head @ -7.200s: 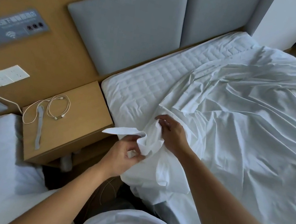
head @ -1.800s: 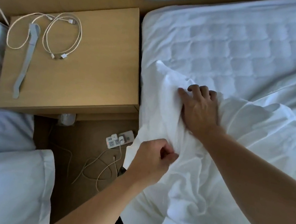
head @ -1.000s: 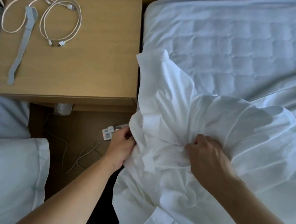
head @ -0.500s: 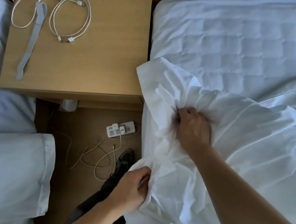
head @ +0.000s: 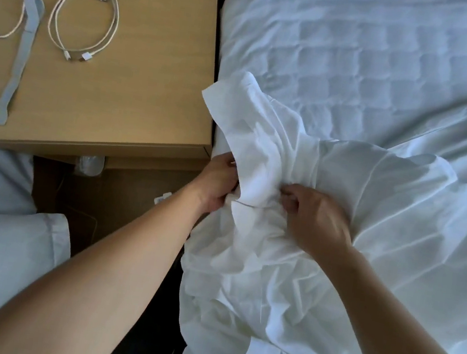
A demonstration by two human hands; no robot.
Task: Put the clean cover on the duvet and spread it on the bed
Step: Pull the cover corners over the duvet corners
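Bed (head: 367, 60) fills right of frame. Cover (head: 400, 234) bunched at centre, corner pointing upper left, long axis running to lower right. Left grip (head: 215, 186) and right grip (head: 314, 217) both pinch its folds.

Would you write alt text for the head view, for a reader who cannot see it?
The left hand and right hand grip a bunched corner of the duvet cover at the edge of the bed. A nightstand alongside holds coiled cables and a grey strap.
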